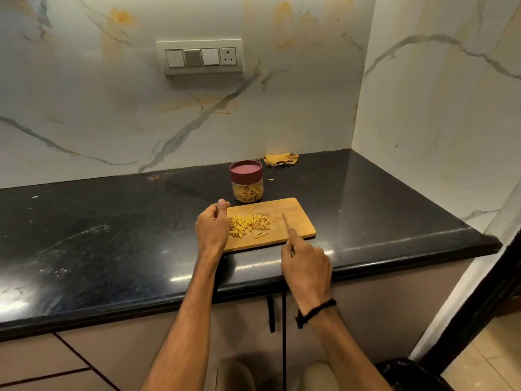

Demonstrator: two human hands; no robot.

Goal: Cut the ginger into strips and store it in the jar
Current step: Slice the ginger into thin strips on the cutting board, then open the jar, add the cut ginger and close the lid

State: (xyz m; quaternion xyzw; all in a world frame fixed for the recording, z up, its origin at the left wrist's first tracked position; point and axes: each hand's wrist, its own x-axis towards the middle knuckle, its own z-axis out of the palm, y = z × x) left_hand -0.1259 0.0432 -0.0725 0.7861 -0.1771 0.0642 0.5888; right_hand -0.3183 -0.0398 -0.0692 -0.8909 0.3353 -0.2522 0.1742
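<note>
The ginger [249, 225] lies as a loose pile of strips on the left half of the board [297, 218], most of them pointing away towards the wall, a few slanted. The left hand [212, 227] sits against the pile's left edge, thumb up and fingers curled inward (hidden, so I cannot tell whether they hold any strips). The right hand [307, 266] grips the knife [285, 221] with the forefinger laid along its back. The blade points away, just right of the pile. Bare board lies to its right. The lidded jar [248, 190] stands just behind the board's far edge, with strips inside.
</note>
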